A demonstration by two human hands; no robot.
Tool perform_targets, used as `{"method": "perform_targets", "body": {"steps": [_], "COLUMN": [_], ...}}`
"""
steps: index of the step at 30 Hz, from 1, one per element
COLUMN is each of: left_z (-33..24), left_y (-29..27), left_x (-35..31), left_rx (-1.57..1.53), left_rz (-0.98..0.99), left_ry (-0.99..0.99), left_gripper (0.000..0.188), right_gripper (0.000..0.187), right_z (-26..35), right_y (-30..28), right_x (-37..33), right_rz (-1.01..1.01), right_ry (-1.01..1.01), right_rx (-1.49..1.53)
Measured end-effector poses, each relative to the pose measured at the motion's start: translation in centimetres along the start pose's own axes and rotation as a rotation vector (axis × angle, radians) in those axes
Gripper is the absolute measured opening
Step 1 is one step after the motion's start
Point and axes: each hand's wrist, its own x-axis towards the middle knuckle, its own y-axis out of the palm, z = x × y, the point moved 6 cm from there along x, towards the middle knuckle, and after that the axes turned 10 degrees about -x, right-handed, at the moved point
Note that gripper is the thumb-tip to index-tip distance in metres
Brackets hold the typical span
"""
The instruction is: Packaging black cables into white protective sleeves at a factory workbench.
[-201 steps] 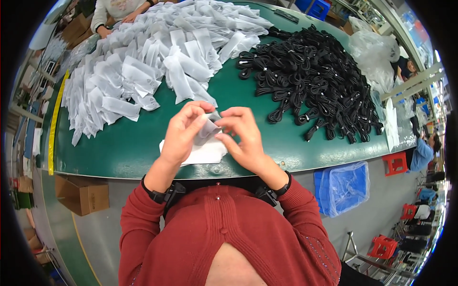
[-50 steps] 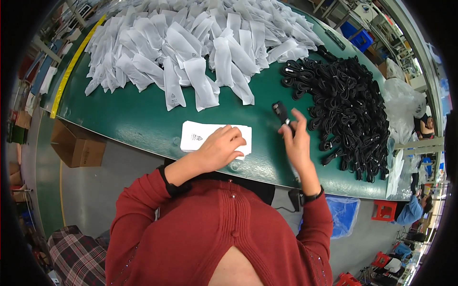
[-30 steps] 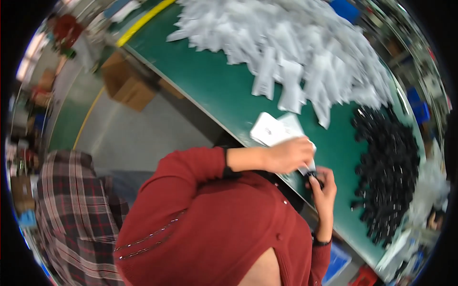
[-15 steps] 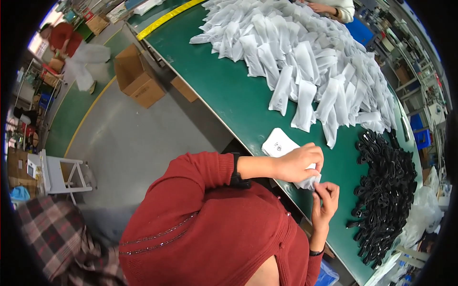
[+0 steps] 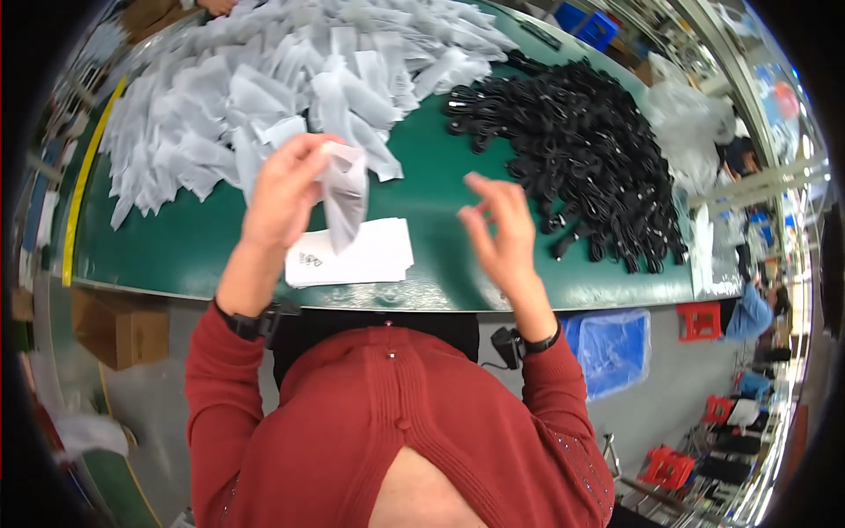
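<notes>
My left hand (image 5: pixel 289 187) pinches a thin white plastic bag (image 5: pixel 345 195) by its upper end, and the bag hangs down narrow and limp. Below it, near the table's front edge, lies a flat stack of white bags (image 5: pixel 365 255) with a small dark print. My right hand (image 5: pixel 503 231) is raised over the green table (image 5: pixel 436 211), fingers apart, holding nothing. To its right and beyond it spreads a heap of black coiled cables (image 5: pixel 585 150). A wide pile of filled white bags (image 5: pixel 238 106) covers the table's far left.
Another person's hand (image 5: pixel 216 6) shows at the far edge of the pile. Yellow tape (image 5: pixel 92 180) runs along the table's left end. A cardboard box (image 5: pixel 123 327) stands on the floor at left, a blue lined bin (image 5: pixel 609 352) at right. Clear plastic (image 5: pixel 691 128) lies beyond the cables.
My view has swung to the right. Both hands were together at the stack; now the left has lifted one bag off it, and the right has come away toward the cables, fingers apart.
</notes>
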Motion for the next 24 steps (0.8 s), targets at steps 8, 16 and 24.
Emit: {"method": "perform_targets", "body": {"steps": [8,16,24], "left_z": [-1.6,-3.2,7.8], "left_y": [-6.4,-2.3,5.1], "left_x": [6.4,2.3,-5.0], "left_rx": [0.056,1.075,1.553], "left_rz": [-0.056,-0.206,0.484], "left_ry": [0.044,0.656,0.261], "left_gripper": [0.022,0.02,0.107], "right_gripper": [0.037,0.024,0.035], "right_z": [-11.3,-7.9,-6.4], "right_y": [-0.6,1.4,2.6], "right_x": [-1.5,-2.9,-5.6], "right_rz": [0.074,0.138,-0.108], "right_ry": [0.125,-0.005,0.117], "right_rx": [-0.862,-0.864,-0.496]}}
